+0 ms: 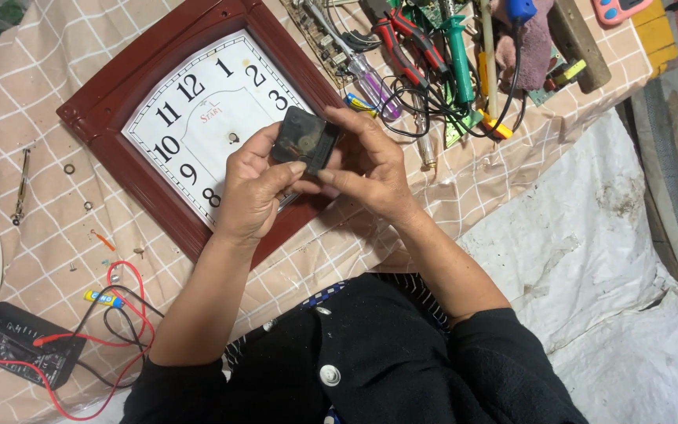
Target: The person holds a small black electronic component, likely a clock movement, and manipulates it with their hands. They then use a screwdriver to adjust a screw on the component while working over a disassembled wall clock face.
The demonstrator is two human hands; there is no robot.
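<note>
Both hands hold a small black square clock mechanism [303, 138] above a wall clock. My left hand [256, 184] grips its left side with the thumb pressed on its lower edge. My right hand [366, 165] pinches its right side with thumb and fingers. The wall clock [198, 110] lies flat on a checked cloth, with a dark red frame [103, 126] and a white dial with black numerals. The dial has no hands, and its centre hole [233, 138] is bare.
Screwdrivers, pliers [406, 39], a green-handled tool [458, 55], a hammer [582, 43] and tangled black wires lie at the top. A black multimeter [17, 345] with red and black leads sits lower left. Small washers and a thin metal rod [21, 184] lie left of the clock.
</note>
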